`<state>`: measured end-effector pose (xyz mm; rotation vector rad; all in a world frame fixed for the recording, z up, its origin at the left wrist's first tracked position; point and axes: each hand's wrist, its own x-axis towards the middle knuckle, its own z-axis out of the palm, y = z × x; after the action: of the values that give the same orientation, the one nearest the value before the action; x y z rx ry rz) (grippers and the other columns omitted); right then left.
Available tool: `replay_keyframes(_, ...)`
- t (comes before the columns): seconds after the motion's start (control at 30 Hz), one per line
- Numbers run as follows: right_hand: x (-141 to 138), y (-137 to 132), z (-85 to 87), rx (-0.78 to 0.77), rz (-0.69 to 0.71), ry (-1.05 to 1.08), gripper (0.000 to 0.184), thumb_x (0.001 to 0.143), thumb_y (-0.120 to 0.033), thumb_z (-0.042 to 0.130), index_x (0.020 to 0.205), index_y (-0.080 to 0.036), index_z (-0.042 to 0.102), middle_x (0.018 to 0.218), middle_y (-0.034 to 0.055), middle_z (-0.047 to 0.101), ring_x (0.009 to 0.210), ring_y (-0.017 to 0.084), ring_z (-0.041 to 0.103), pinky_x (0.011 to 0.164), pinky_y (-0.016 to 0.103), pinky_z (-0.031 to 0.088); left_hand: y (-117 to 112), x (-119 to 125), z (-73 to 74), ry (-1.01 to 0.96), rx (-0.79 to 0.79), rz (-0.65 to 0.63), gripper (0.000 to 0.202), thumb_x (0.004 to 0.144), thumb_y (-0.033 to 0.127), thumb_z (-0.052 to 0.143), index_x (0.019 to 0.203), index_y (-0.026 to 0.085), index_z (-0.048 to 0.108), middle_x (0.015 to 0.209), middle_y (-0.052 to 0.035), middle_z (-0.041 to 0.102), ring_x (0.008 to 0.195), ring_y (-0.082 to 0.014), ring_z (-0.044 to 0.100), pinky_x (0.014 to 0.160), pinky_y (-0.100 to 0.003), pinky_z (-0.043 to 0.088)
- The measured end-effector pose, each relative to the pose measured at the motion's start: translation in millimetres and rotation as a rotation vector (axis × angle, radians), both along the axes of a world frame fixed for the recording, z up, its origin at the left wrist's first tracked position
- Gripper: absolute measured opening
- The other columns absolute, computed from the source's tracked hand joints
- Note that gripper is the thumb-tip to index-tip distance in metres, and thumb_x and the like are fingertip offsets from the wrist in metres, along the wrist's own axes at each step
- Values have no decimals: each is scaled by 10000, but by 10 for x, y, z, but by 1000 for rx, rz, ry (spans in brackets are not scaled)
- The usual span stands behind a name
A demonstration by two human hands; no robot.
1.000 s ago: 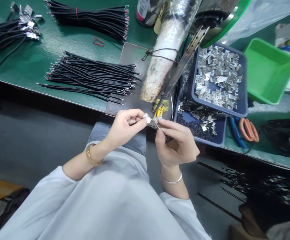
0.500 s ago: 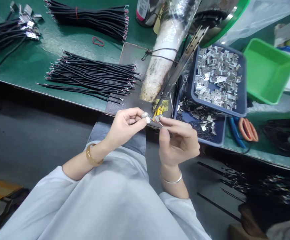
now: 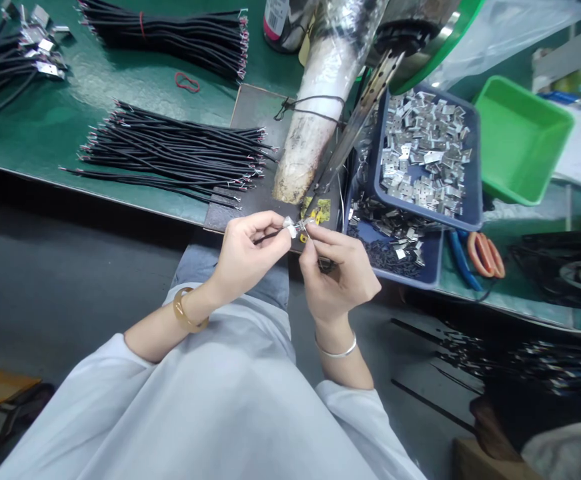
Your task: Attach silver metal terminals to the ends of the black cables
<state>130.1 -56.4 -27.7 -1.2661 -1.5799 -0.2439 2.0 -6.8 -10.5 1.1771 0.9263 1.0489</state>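
My left hand (image 3: 247, 250) is closed in a pinch on a black cable (image 3: 269, 236). White material (image 3: 290, 227) shows at its fingertips; I cannot make out whether it is a finger wrap or a part. Thumb and forefinger of my right hand (image 3: 340, 267) pinch a small silvery metal bracket (image 3: 308, 223), close against the cable end. A thin, pale strand runs by the right fingertips. Under the hands, yellow-handled metal pieces (image 3: 315, 215) lie at the edge of a dark board (image 3: 220, 212). Fine detail at the joint is blurred.
Loose black cables (image 3: 170, 150) with stripped ends lie left; a tied bundle (image 3: 170, 37) lies behind. A blue tray of metal brackets (image 3: 475, 167) rests over another blue tray (image 3: 433, 263). Orange-handled pliers (image 3: 485, 255), a green bin (image 3: 520, 140) and a wrapped white tube (image 3: 303, 153) stand around.
My right hand has moved left, bringing the metal bracket up to the cable end at my left fingertips. My left hand stays nearly in place. The whole view has shifted slightly.
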Motion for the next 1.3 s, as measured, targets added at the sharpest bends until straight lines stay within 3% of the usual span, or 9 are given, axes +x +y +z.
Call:
replay_keyframes(0.4, 19, 84, 47, 70, -47, -115, 170, 850, -82, 728, 885, -221, 636, 934, 30, 800, 821, 156, 774, 739, 255, 634, 11, 48, 46, 21, 92, 61, 133, 804, 203, 636, 686, 143, 650, 628, 26, 541, 585, -63, 471, 537, -149, 409)
replay_keyframes(0.8, 54, 95, 45, 95, -19, -183, 178, 837, -70, 713, 846, -205, 597, 913, 65, 804, 802, 149, 776, 729, 219, 627, 25, 31, 41, 57, 92, 54, 134, 785, 210, 635, 684, 142, 690, 620, 18, 571, 575, -69, 485, 532, -158, 412)
replay_keyframes(1.13, 43, 36, 50, 59, -20, -237, 179, 854, -87, 701, 852, -227, 589, 925, 37, 807, 789, 142, 778, 706, 212, 624, -5, -22, 26, 107, 71, 20, 134, 773, 209, 629, 681, 139, 696, 584, 22, 530, 554, -70, 435, 514, -169, 374)
replay_keyframes(1.3, 49, 27, 97, 86, -43, -188, 157, 849, -96, 734, 885, -214, 638, 914, 20, 801, 799, 146, 777, 724, 224, 629, -28, -25, 39, 80, 92, -24, 132, 783, 197, 623, 724, 132, 722, 631, 7, 603, 557, -69, 476, 516, -166, 393)
